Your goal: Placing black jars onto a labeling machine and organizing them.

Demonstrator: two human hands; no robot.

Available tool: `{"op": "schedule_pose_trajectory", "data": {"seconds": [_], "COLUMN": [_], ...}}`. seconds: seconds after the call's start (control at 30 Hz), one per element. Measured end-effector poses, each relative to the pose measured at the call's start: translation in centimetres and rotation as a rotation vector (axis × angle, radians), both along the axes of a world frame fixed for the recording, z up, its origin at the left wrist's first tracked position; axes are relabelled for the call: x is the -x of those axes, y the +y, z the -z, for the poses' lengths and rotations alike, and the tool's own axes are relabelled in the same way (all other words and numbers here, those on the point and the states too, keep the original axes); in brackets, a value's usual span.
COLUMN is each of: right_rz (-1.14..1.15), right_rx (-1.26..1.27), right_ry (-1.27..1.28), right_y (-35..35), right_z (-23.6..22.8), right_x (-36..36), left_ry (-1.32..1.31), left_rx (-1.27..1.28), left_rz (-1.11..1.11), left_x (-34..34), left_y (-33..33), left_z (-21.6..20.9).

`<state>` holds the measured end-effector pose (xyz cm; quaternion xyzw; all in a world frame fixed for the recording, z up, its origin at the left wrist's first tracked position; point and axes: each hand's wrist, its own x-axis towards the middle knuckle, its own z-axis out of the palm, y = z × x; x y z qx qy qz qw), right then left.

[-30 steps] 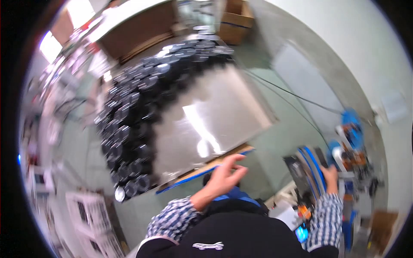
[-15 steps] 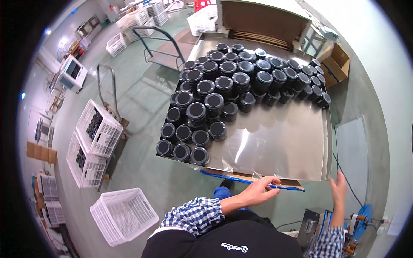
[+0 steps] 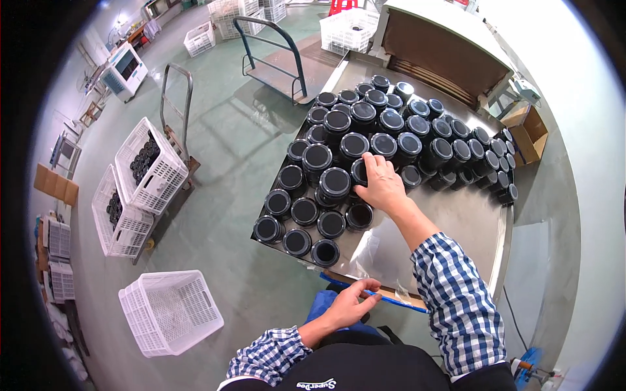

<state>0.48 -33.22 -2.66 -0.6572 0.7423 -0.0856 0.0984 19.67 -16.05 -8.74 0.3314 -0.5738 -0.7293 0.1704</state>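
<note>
Many black lidded jars stand close together on a metal tray table, some of them stacked on others. My right hand reaches over the tray, its fingers and thumb around the right side of a black jar in the middle of the group. The palm and fingers hide part of that jar. By the tray's front edge, my left hand is held low with thumb and forefinger apart and nothing between them. Scraps of clear film lie near the front edge, where a blue-edged strip runs below.
A white plastic crate sits on the floor at left. Behind it, two crates of black items rest on a cart. A flat trolley stands beyond the tray, a machine hood at its far end, and a cardboard box at right.
My right hand has swung from beyond the tray's right corner in over the tray to a black jar. My left hand has drawn left along the front edge. The whole view has shifted.
</note>
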Motion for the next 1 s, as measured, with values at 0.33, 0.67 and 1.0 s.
{"op": "schedule_pose_trajectory", "data": {"seconds": [0.33, 0.67, 1.0], "right_rz": [0.203, 0.279, 0.54], "right_rx": [0.106, 0.37, 0.48], "right_ry": [-1.042, -1.153, -0.989], "right_y": [11.6, 30.5, 43.4], "right_z": [-2.1, -8.5, -11.7], "right_x": [4.5, 5.8, 5.7], "left_ry": [0.238, 0.47, 0.616], "left_rx": [-0.493, -0.431, -0.078], "left_rz": [-0.068, 0.413, 0.671], "left_x": [2.6, 10.4, 15.5], "left_y": [-4.9, -1.7, 5.5], "left_z": [-1.5, -9.8, -11.4]}}
